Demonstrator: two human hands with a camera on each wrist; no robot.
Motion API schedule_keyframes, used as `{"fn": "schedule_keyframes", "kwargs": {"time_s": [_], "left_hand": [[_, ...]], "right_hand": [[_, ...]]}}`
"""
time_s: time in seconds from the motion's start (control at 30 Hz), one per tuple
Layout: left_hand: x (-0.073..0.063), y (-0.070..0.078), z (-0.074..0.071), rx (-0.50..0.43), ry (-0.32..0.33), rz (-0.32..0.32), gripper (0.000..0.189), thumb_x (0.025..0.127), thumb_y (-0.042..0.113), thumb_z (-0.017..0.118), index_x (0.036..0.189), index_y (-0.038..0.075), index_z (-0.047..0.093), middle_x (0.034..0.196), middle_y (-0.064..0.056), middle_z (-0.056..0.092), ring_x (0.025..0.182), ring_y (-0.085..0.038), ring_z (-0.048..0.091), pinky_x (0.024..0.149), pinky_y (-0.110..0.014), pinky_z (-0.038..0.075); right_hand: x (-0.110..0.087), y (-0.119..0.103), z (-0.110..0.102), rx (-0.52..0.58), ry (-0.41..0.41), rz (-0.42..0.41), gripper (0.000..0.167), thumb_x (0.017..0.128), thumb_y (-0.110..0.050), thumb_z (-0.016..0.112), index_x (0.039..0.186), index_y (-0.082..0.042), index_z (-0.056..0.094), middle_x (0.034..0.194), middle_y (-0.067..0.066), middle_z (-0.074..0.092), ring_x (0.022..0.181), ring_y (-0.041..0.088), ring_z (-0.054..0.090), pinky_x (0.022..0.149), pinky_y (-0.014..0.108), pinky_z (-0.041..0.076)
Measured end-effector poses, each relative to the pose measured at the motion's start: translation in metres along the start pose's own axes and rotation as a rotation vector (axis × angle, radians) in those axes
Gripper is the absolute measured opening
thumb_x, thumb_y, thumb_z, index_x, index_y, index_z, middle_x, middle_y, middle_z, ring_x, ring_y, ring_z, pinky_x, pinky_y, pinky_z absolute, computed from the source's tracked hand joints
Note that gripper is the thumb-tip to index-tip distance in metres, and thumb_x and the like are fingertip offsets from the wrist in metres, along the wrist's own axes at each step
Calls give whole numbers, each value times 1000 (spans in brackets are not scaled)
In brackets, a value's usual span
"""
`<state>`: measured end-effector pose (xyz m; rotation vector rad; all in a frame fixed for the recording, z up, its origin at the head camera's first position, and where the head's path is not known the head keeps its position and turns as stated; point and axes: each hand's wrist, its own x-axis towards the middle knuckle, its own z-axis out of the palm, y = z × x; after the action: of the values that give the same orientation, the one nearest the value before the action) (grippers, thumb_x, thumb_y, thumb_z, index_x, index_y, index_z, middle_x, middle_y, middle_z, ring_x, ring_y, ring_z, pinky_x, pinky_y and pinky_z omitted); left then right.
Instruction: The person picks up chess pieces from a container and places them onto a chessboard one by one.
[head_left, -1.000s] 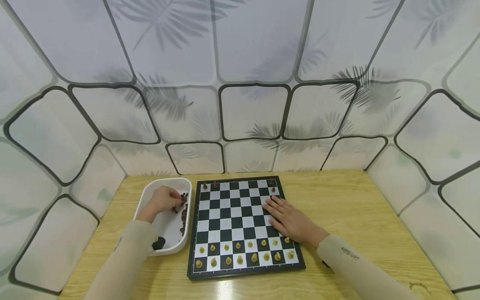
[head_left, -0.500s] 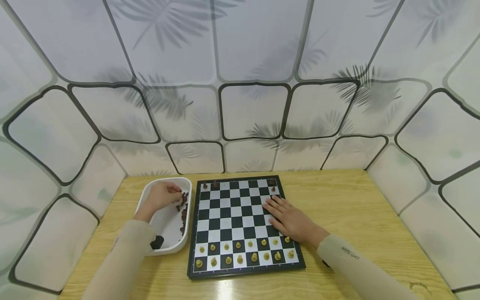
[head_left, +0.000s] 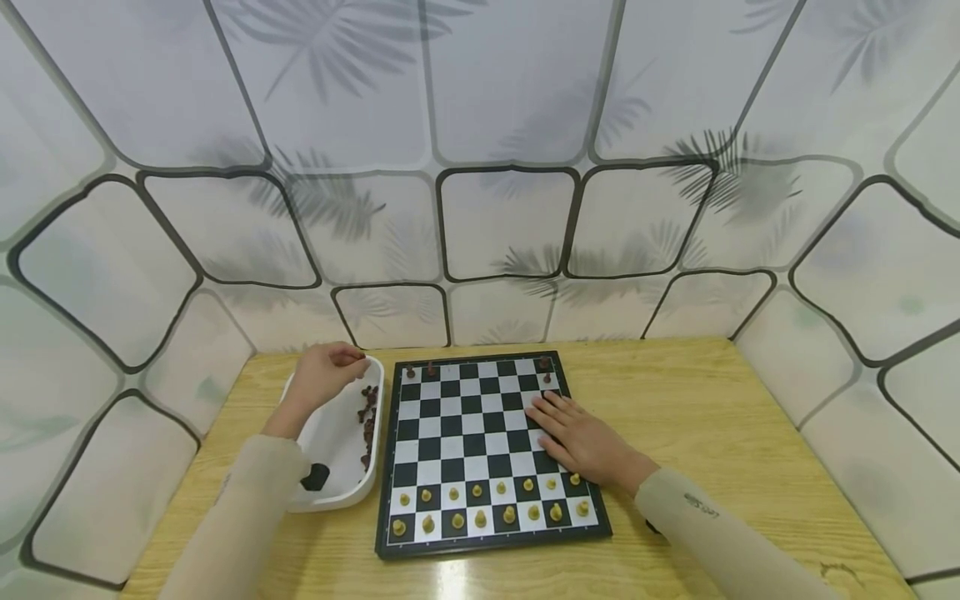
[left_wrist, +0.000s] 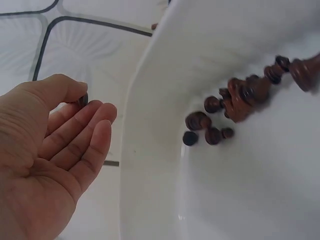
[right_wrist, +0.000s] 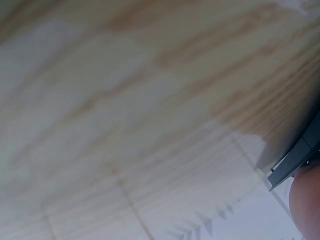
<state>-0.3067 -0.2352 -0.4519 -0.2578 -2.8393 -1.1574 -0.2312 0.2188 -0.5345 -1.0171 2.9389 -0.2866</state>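
Note:
My left hand (head_left: 324,377) is raised over the far end of the white tub (head_left: 322,503). Between its thumb and forefinger it pinches a small dark chess piece (left_wrist: 83,100), mostly covered by the fingertips. Brown chess pieces (left_wrist: 237,100) lie heaped along one side of the tub. On the right part of the chessboard (head_left: 381,500) my right hand (head_left: 581,437) rests with its fingers straight. Brown pieces stand at the board's two far corners, including a brown piece (head_left: 431,369) on the left. Two rows of yellow pieces (head_left: 480,518) line the near side.
A black object (head_left: 317,477) lies at the near end of the tub. The wooden table (head_left: 690,400) extends to the right of the board. A patterned curtain-like wall (head_left: 495,225) closes off the back and sides.
My left hand has lifted away from the brown pieces toward the far rim of the tub, carrying a piece. The right hand has stayed in place on the board.

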Motion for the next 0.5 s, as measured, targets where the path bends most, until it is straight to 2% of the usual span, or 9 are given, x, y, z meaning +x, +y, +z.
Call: {"fn": "schedule_keyframes", "kwargs": {"time_s": [0.23, 0.37, 0.5], "left_hand": [[3, 23, 7, -13, 3, 48, 22, 99, 19, 73, 109, 0, 76, 97, -16, 80, 83, -23, 75, 69, -31, 56], [6, 36, 14, 8, 0, 77, 21, 98, 20, 74, 109, 2, 76, 100, -16, 80, 87, -28, 76, 73, -39, 60], [10, 48, 21, 11, -30, 86, 22, 99, 23, 74, 111, 4, 77, 104, -15, 80, 95, -31, 75, 82, -47, 61]], "right_hand": [[0, 0, 0, 1, -2, -1, 60, 112, -43, 42, 165, -15, 36, 172, 8, 33, 162, 33, 25, 130, 50, 25], [0, 1, 1, -4, 1, -1, 60, 113, -44, 41, 165, -16, 35, 172, 8, 33, 162, 32, 25, 130, 50, 25], [0, 2, 2, -10, 0, -3, 60, 113, -45, 40, 165, -16, 36, 172, 8, 33, 162, 32, 26, 130, 50, 25]]}}
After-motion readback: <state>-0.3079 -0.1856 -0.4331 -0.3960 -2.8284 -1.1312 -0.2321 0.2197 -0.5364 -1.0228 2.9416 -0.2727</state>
